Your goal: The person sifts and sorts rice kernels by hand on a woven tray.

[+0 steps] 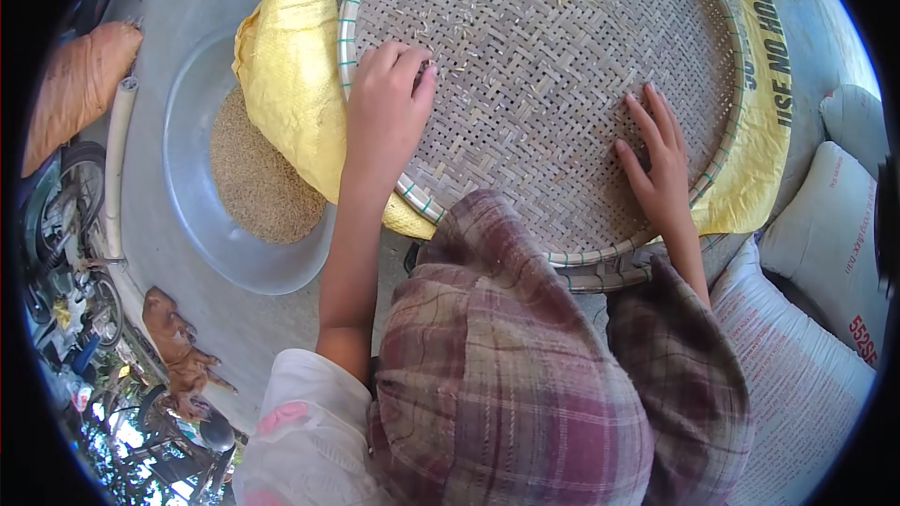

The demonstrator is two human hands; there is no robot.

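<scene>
A round woven bamboo winnowing tray (525, 131), its rim bound with green ties, lies in front of me with scattered grains on its far part. At its left edge, my left hand (389, 108) rests over the weave with fingers curled and thumb close to the index finger. Something small and dark shows between them, too little to make out. My right hand (659, 159) lies on the tray's right side, fingers spread out and touching the weave. Under the tray is a yellow woven sack (295, 75) with black printing on its right part.
On the left, a wide metal basin (192, 215) holds a heap of grain (258, 173). A brown dog (183, 347) lies beyond it, near motorbikes (75, 197) and an orange sack (84, 84). Printed white sacks (787, 347) are stacked at right. Plaid cloth (525, 365) covers my knees.
</scene>
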